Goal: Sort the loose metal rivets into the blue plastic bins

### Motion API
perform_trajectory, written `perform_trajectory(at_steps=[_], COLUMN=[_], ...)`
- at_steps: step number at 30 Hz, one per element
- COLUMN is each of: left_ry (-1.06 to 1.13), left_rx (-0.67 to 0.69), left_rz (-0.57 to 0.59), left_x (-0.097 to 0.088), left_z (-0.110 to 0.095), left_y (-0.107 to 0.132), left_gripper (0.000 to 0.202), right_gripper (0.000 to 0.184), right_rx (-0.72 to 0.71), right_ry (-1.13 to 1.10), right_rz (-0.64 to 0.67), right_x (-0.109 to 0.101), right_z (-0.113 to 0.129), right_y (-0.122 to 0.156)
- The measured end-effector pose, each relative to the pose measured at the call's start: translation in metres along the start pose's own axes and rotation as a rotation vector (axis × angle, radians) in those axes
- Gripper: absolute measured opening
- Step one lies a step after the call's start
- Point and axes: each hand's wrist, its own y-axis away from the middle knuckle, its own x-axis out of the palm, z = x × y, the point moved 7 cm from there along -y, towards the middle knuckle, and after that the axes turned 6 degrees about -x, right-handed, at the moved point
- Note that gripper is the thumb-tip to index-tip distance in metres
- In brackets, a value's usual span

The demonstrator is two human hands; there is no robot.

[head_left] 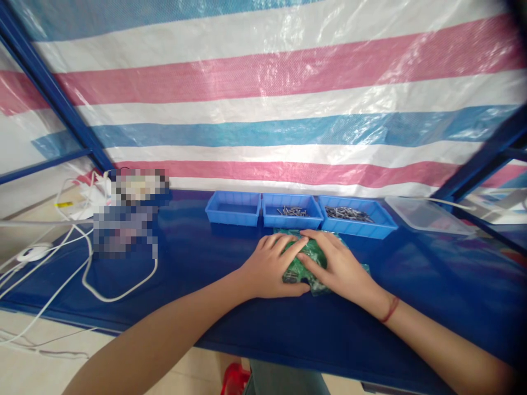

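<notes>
A crinkled green plastic bag lies on the blue tabletop, with small metal pieces showing through its lower left part. My left hand is curved over the bag's left side, fingers along the top and thumb along the near edge. From the right, my right hand grips the bag between thumb and fingers. The fingers of both hands nearly meet over its middle, hiding much of it. Just behind are a blue bin with some metal nails or screws and another bin holding a bigger heap.
A third blue bin, at the left of the row, shows a bare bottom. A translucent plastic lid or tray lies at the right. White cables loop across the table's left side. Striped sheeting hangs behind, between blue metal posts.
</notes>
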Motion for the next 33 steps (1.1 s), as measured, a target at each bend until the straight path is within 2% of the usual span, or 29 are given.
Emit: perform_trajectory(at_steps=[6, 33], left_ry=[0.007, -0.018], left_rx=[-0.012, -0.004], left_rz=[0.015, 0.071], left_x=[-0.0002, -0.0002], left_z=[0.0006, 0.0001], left_y=[0.0006, 0.0024], left_gripper=[0.084, 0.079], right_gripper=[0.029, 0.022], right_rx=[0.001, -0.036], right_ry=[-0.045, -0.101], right_rz=[-0.036, -0.045], right_x=[-0.0043, -0.0053], right_z=[-0.0002, -0.0028], right_y=[-0.0006, -0.0013])
